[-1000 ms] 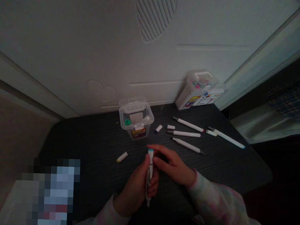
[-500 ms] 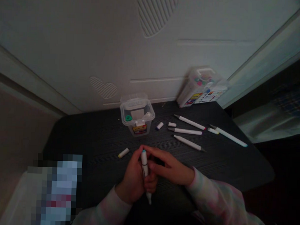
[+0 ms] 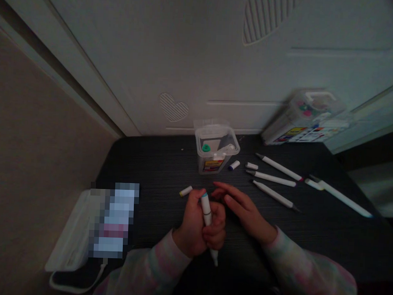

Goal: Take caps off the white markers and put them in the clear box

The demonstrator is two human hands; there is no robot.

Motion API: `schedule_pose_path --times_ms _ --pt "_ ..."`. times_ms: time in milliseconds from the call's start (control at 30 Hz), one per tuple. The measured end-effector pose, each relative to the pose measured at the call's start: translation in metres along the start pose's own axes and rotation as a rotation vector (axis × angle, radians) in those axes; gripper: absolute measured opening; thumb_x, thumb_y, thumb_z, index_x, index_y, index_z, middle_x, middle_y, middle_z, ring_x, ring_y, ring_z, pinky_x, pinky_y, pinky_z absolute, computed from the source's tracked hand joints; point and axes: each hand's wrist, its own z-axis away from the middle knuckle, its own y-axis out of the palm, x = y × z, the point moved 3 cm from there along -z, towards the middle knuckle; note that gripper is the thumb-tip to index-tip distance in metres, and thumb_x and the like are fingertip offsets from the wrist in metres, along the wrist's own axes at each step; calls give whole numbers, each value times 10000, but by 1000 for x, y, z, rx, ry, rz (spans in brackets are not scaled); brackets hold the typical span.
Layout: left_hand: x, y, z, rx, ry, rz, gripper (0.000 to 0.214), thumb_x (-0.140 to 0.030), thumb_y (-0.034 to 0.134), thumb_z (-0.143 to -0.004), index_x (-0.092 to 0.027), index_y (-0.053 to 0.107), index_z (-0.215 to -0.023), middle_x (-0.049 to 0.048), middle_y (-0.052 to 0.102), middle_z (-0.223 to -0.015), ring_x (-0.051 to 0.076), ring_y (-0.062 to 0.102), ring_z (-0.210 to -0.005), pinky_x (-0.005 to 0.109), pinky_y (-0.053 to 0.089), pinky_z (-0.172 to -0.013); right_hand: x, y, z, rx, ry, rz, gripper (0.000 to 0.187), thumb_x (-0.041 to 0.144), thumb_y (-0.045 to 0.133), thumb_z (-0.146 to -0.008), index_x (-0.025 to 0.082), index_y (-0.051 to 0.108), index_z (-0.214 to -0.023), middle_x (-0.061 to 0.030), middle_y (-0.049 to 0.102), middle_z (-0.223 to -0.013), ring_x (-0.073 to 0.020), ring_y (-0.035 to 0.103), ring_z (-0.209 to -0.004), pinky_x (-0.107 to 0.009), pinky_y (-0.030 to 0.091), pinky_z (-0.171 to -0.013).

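Observation:
Wrapped in my left hand (image 3: 196,227) is a white marker (image 3: 206,209) with a light blue end pointing up and away; its narrower end sticks out below my fist. My right hand (image 3: 244,208) hovers just to the right, fingers apart, with nothing in it. A white cap with a yellow end (image 3: 186,191) lies just beyond my left hand. Past my right hand are an uncapped marker (image 3: 274,194), another marker (image 3: 272,178) and one with a pink-red end (image 3: 279,166). A dark-blue-ended cap (image 3: 234,165) and a white cap (image 3: 251,166) lie farther back.
Against the white panel stands an open clear box (image 3: 212,163) holding a few markers. At the back right is a larger clear marker case (image 3: 300,121). A blue-ended marker (image 3: 346,198) lies at the right. A blurred-out phone-like thing (image 3: 116,222) with a white cable (image 3: 78,289) is at the left.
My right hand has come away from the marker and moved right, its fingers opening. My left hand still grips the marker. The view has shifted to the left.

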Motion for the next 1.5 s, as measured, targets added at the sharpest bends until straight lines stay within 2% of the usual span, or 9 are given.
schedule_pose_path --times_ms 133,233,433,600,867,1033,1167,1333,1500 --pt "-3 4 4 14 63 16 581 -585 188 -723 -159 489 -468 -64 214 -285 68 168 -238 194 158 -291 -2 7 -11 -85 -27 95 293 317 433 -842 188 535 -1085 -46 609 -912 -150 564 -872 -307 437 -809" --pt "-11 5 8 25 162 27 594 -586 169 -726 -158 504 -486 -67 207 -292 67 155 -240 195 160 -290 0 17 -22 -73 -104 260 262 268 435 -837 167 563 -1042 -60 601 -886 -154 564 -816 -304 454 -738" --pt "-29 8 19 9 355 28 586 -565 153 -737 -163 506 -497 -71 181 -299 69 150 -254 200 178 -305 3 40 -35 104 -379 599 337 176 520 -777 178 532 -1115 -77 541 -1143 -186 483 -1031 -349 372 -898" --pt "-32 10 21 -4 429 27 607 -559 119 -749 -162 507 -501 -69 186 -302 65 136 -254 196 176 -300 2 49 -35 228 -372 797 276 212 535 -789 212 555 -1064 -36 565 -1118 -189 485 -939 -344 368 -830" --pt "-35 8 19 -29 404 1 646 -541 68 -774 -160 517 -509 -64 187 -313 69 153 -265 197 182 -307 5 51 -35 201 -375 858 113 174 553 -767 183 588 -874 -26 602 -846 -169 472 -788 -309 359 -723" --pt "-40 7 18 -19 385 -45 712 -613 64 -766 -151 514 -466 -59 191 -313 70 176 -274 200 188 -318 3 47 -34 171 -396 823 133 176 562 -752 173 599 -880 -39 597 -872 -176 481 -816 -314 367 -744" --pt "-39 7 19 -41 411 -43 679 -559 66 -784 -156 515 -471 -65 166 -301 70 153 -259 200 175 -311 3 43 -33 170 -397 790 154 199 539 -777 165 604 -912 -50 600 -932 -182 486 -843 -325 377 -770" --pt "-39 8 23 -108 459 -39 645 -505 53 -788 -162 514 -496 -69 156 -298 69 124 -261 207 177 -316 2 40 -32 154 -376 785 187 177 531 -781 160 595 -956 -59 594 -994 -184 485 -892 -340 383 -810" --pt "-55 -1 26 -211 523 7 612 -543 113 -805 -158 481 -503 -74 172 -324 60 139 -291 190 181 -323 5 35 -33 115 -359 716 149 172 489 -807 142 588 -914 -71 602 -891 -181 501 -853 -334 408 -793"
